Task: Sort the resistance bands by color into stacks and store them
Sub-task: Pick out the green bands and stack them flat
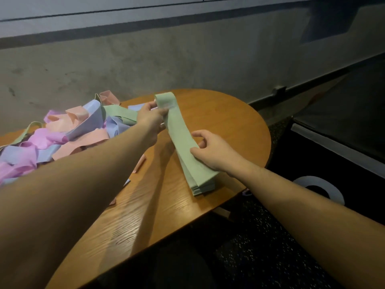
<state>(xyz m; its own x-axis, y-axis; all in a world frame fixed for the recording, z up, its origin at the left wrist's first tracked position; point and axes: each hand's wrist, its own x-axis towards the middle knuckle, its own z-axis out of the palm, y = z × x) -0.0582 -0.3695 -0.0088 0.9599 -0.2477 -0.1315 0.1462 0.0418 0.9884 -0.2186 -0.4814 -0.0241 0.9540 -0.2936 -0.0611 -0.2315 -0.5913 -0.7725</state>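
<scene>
A green resistance band [177,124] stretches across the round wooden table [229,122]. My left hand [151,119] grips its far end, lifted off the table. My right hand [210,151] presses its near part with thumb and fingers onto a flat stack of green bands [203,182] near the table's right edge. A loose heap of pink, peach, lilac-blue and green bands [62,134] lies at the left of the table. My left forearm hides part of it.
A peach band end [140,163] and a blue scrap [127,182] peek out from under my left forearm. A concrete wall rises behind the table. To the right stand a dark box [333,147] and a white ring [318,188] on the speckled floor.
</scene>
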